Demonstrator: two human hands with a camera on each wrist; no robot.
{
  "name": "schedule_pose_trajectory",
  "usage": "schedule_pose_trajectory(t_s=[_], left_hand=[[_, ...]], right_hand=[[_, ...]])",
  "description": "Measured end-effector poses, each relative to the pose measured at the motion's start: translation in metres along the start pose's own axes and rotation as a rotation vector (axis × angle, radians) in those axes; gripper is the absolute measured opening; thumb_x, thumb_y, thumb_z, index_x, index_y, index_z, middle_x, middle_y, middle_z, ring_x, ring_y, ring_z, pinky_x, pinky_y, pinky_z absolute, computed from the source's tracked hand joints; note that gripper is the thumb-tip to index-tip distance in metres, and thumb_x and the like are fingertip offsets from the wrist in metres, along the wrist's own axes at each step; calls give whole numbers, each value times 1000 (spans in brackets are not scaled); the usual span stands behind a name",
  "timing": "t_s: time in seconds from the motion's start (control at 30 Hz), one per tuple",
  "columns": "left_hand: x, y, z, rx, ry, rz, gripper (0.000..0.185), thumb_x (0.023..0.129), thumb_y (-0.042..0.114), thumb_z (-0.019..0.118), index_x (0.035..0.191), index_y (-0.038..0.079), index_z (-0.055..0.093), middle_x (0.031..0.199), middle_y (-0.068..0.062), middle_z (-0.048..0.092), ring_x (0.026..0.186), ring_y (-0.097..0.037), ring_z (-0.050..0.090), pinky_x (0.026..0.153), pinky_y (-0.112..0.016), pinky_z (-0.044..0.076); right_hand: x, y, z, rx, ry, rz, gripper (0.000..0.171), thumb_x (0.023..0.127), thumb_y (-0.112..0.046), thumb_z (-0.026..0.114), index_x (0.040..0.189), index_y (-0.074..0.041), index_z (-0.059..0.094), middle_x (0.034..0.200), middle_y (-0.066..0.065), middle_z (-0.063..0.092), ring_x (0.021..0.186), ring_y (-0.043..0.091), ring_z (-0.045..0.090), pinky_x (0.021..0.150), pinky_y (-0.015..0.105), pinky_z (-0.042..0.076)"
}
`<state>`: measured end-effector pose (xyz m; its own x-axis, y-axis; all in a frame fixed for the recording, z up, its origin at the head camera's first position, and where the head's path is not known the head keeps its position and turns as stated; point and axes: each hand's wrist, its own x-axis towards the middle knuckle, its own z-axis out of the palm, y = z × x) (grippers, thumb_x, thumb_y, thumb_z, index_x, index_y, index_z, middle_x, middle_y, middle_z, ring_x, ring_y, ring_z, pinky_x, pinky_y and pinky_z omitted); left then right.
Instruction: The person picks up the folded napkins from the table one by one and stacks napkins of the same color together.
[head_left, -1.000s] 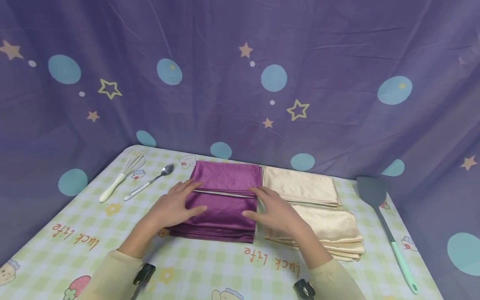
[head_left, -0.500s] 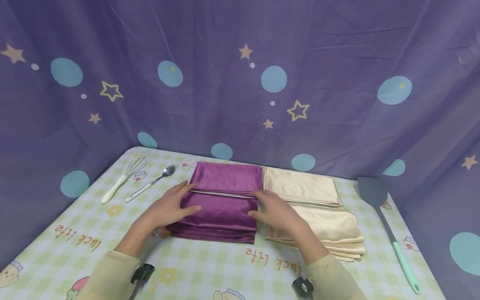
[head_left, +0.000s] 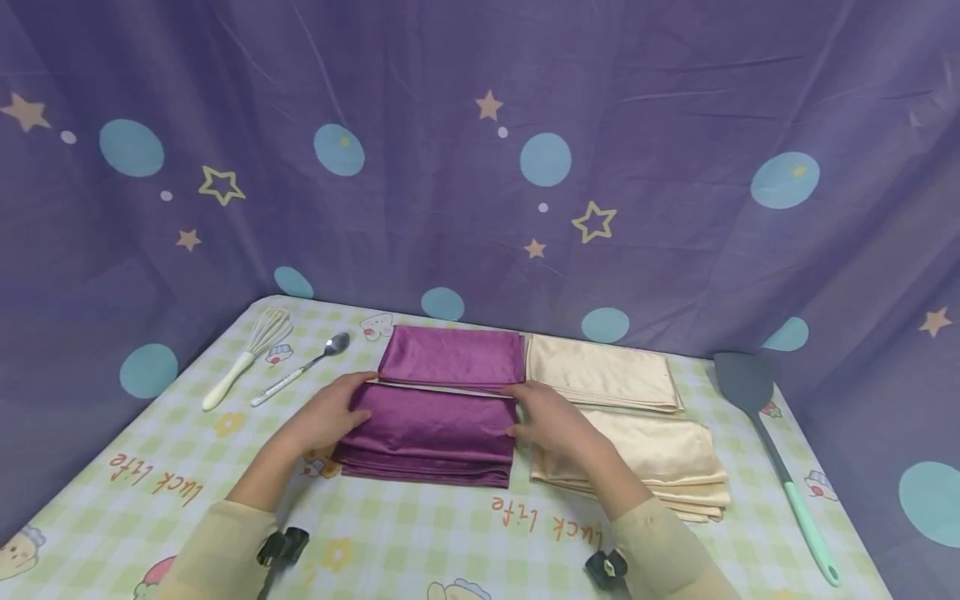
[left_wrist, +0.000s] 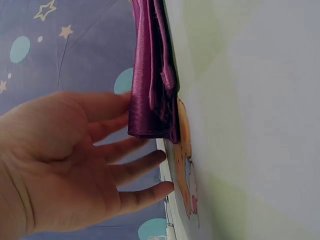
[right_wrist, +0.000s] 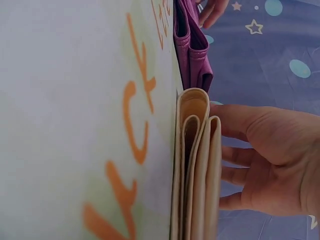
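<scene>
Head view, from the left: a whisk (head_left: 243,354) and a spoon (head_left: 302,368) lie on the checked desk (head_left: 420,533) near its far left corner, well apart from the hands. Nothing stands between the hands and the cloth. The left hand (head_left: 318,417) lies at the left edge of the near purple cloth stack (head_left: 431,433), its fingers (left_wrist: 135,167) straight and slightly spread, touching the stack's side; the left wrist view shows them loose, gripping nothing. That stack is folded satin, several layers thick, flat at the middle of the desk, with a second purple fold (head_left: 452,356) just behind it. The right hand (head_left: 551,421) rests at the stack's right edge, partly over the beige cloth stack (head_left: 660,458) beside it, fingers (right_wrist: 240,155) extended; whether they press the purple or only the beige I cannot quite tell. Another beige fold (head_left: 600,371) lies behind. At the far right lies a grey spatula (head_left: 765,433) with a green handle.
</scene>
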<state>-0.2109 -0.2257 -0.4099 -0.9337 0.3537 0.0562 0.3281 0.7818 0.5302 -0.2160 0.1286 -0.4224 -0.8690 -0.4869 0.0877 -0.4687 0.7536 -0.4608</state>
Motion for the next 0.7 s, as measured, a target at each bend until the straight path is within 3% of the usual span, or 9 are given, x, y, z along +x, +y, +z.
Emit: schedule_pose_trajectory(t_s=[0.23, 0.5, 0.7], left_hand=[[-2, 0, 0, 90, -48, -42, 62, 90, 1, 70, 142, -16, 41, 141, -38, 45, 130, -55, 43, 111, -63, 33], [-1, -4, 1, 135, -37, -66, 64, 84, 6, 79, 136, -16, 48, 128, -34, 53, 121, -53, 49, 107, -62, 38], [0, -7, 0, 100, -14, -87, 44, 84, 5, 79, 121, -9, 61, 113, -26, 60, 110, -46, 56, 101, -60, 44]], right_hand=[[4, -1, 4, -23, 16, 7, 59, 76, -12, 88, 129, -1, 64, 118, 13, 64, 109, 29, 61, 101, 43, 49], [7, -3, 7, -23, -1, 20, 52, 74, -10, 89, 120, 1, 68, 115, 12, 65, 110, 29, 60, 102, 43, 48], [6, -3, 6, 34, 7, 22, 36, 77, -5, 86, 109, -5, 70, 92, 2, 65, 87, 18, 56, 82, 38, 51]])
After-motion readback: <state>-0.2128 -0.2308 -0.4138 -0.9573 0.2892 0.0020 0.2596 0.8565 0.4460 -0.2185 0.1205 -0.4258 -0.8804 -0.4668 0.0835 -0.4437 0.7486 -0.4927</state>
